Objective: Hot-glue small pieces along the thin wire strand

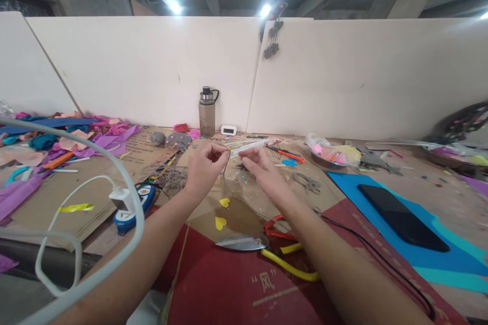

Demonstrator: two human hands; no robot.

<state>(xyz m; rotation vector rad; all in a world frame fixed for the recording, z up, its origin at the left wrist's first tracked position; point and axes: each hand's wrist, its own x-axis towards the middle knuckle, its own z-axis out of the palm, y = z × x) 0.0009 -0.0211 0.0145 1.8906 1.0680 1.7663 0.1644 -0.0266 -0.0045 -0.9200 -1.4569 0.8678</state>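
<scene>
My left hand [206, 166] is closed in a pinch above the cardboard. A thin greyish strand [224, 175] hangs at its fingertips, too fine to make out clearly. Facing it, my right hand [263, 168] has its fingers stretched out with the thumb a little apart, and I see nothing held in it. Below the hands lie two yellow paper hearts [220, 223]. Nearer to me are scissors [244, 243] with silver blades; a red handle [280, 228] and a yellow handle [292, 266] lie partly behind my right forearm.
Tangled grey cord [170, 179] lies left of the hands, beside a blue-and-white power strip [133, 208] with a charger. A white cable [139, 203] loops across the left foreground. At right, a black phone [402, 217] rests on blue sheets [358, 223]. A bottle [207, 114] stands behind.
</scene>
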